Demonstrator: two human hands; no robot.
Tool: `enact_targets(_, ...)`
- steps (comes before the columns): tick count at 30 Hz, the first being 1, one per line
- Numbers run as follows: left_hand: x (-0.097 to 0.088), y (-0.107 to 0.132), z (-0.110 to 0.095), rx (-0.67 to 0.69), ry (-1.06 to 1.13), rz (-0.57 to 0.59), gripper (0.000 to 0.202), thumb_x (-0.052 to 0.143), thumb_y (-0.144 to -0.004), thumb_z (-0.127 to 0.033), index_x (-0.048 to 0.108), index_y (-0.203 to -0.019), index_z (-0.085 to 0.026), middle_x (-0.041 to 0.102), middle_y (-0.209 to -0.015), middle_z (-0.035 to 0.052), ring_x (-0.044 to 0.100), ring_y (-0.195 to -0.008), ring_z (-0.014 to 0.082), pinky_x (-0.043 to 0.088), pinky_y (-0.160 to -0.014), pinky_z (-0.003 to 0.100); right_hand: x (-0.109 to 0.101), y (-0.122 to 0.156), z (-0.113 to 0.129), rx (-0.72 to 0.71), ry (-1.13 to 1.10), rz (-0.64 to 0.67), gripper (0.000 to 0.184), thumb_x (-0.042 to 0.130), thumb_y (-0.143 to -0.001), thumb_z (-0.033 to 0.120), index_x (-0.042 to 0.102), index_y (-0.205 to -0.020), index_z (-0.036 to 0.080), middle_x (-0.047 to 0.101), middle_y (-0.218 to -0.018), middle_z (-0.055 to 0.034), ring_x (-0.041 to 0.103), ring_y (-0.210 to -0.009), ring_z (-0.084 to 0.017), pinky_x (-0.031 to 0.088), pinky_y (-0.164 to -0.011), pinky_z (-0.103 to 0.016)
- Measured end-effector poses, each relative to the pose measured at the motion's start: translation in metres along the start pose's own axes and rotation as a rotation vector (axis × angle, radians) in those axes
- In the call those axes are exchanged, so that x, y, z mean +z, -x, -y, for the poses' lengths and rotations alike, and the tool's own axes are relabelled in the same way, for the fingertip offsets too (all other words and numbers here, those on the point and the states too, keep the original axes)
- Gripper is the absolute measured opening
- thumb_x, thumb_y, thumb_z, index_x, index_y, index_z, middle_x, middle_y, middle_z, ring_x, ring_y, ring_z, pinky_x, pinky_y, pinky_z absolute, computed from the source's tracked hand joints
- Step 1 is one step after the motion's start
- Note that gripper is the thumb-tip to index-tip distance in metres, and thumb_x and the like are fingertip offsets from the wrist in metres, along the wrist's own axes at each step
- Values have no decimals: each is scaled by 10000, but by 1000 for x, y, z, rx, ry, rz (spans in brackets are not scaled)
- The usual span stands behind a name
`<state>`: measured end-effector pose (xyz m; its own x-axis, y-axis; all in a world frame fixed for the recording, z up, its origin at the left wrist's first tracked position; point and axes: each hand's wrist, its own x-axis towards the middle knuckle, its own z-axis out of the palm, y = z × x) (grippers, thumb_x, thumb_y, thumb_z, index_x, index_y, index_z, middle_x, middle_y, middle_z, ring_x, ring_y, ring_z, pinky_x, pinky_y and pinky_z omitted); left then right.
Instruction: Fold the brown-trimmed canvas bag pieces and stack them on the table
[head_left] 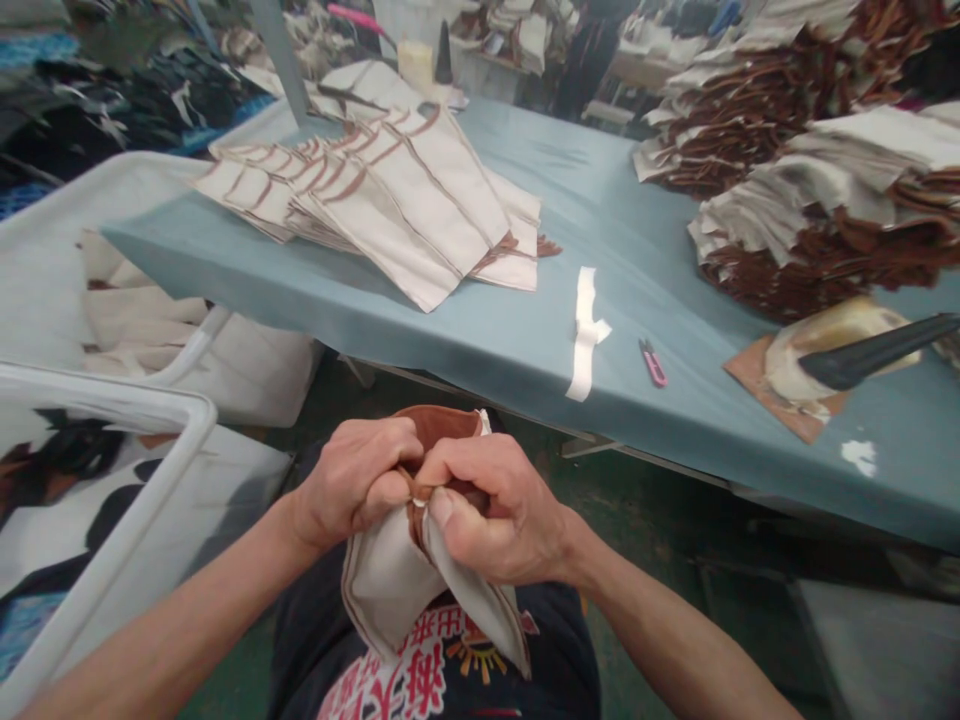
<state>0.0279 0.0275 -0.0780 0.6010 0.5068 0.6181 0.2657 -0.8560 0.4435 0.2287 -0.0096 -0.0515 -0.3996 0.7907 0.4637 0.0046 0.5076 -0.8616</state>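
Observation:
Both hands grip one sewn piece (386,580) of cream cloth with brown suede-like material, held above my lap. My left hand (356,480) is closed on its brown seam, fingers curled in. Right beside it, my right hand (491,510) pinches the same seam between thumb and bent forefinger. The cream panels hang down below the hands, and a brown part (439,425) shows above them. Where exactly the fingertips press is partly hidden.
On the blue-covered table (480,335) lie stacked cream pieces (420,190), white strips (583,335), pink thread snips (652,362) and a glue pot with a black-handled brush (847,355). Brown-and-cream stacks (817,220) stand at right. White bins (187,420) are at left.

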Motion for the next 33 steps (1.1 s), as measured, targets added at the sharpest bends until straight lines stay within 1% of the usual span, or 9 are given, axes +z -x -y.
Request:
enact_targets(4, -12, -3, 1, 34, 32, 37, 530, 278, -1213, -571, 589, -954, -229, 644, -727, -8, 611, -598, 166, 487, -609, 285, -17, -4, 4, -113, 221, 109, 168, 523, -835, 84, 653, -793, 182, 667, -668, 27, 533, -547, -93, 401, -560, -230)
enact_targets(7, -30, -5, -7, 5, 65, 143, 512, 266, -1221, -548, 613, -1037, -221, 720, -847, 23, 679, -731, 185, 521, -711, 296, -26, -7, 8, -152, 373, 180, 185, 534, -870, 96, 695, -839, 181, 709, -690, 10, 589, -603, -118, 424, -611, -257)
enact_targets(9, -40, -6, -15, -56, 101, 241, 505, 255, -1231, -506, 610, -1008, -226, 721, -872, 17, 669, -769, 187, 501, -744, 307, -29, -9, 11, -126, 447, 226, 191, 533, -893, 115, 702, -834, 181, 709, -681, 8, 594, -606, -126, 417, -618, -270)
enact_targets(12, -48, -10, -27, -159, 96, 343, 479, 316, -1237, -429, 607, -913, -229, 676, -808, -23, 621, -720, 168, 435, -707, 310, -30, -10, 14, -83, 525, 268, 210, 524, -924, 151, 688, -796, 176, 700, -673, -6, 592, -607, -134, 385, -602, -286)
enact_targets(16, -49, -17, -38, -257, 26, 396, 458, 453, -1209, -428, 583, -819, -228, 625, -733, -51, 589, -660, 152, 352, -630, 320, -27, -7, 17, -90, 626, 265, 213, 520, -929, 169, 677, -786, 174, 690, -678, -16, 571, -604, -143, 348, -591, -313)
enact_targets(22, -54, -27, -38, -328, 68, 465, 428, 501, -1186, -370, 559, -785, -232, 606, -706, -60, 568, -632, 141, 314, -587, 325, -24, -2, 20, -111, 758, 249, 280, 488, -1033, 189, 654, -807, 197, 687, -691, -13, 564, -627, -161, 344, -603, -333)
enact_targets(26, -51, -23, -32, -266, 98, 444, 411, 490, -1185, -315, 547, -786, -232, 591, -681, -63, 553, -596, 130, 321, -571, 321, -32, -1, 16, -8, 612, 298, 253, 542, -1092, 249, 680, -888, 196, 708, -750, -20, 612, -694, -168, 392, -646, -316)
enact_targets(29, -47, -15, -30, -253, 99, 404, 380, 463, -1185, -282, 558, -820, -234, 600, -709, -56, 574, -618, 135, 372, -593, 304, -39, -3, 8, 113, 270, 371, 233, 587, -1113, 328, 701, -969, 186, 708, -823, 1, 615, -723, -134, 446, -692, -271)
enact_targets(33, -44, -13, -37, -296, 231, 286, 349, 462, -1161, -217, 616, -848, -237, 648, -720, -58, 619, -621, 126, 457, -591, 254, -40, -10, 3, 248, -135, 395, 328, 565, -1125, 413, 666, -914, 183, 622, -788, 32, 532, -676, -100, 448, -638, -223)
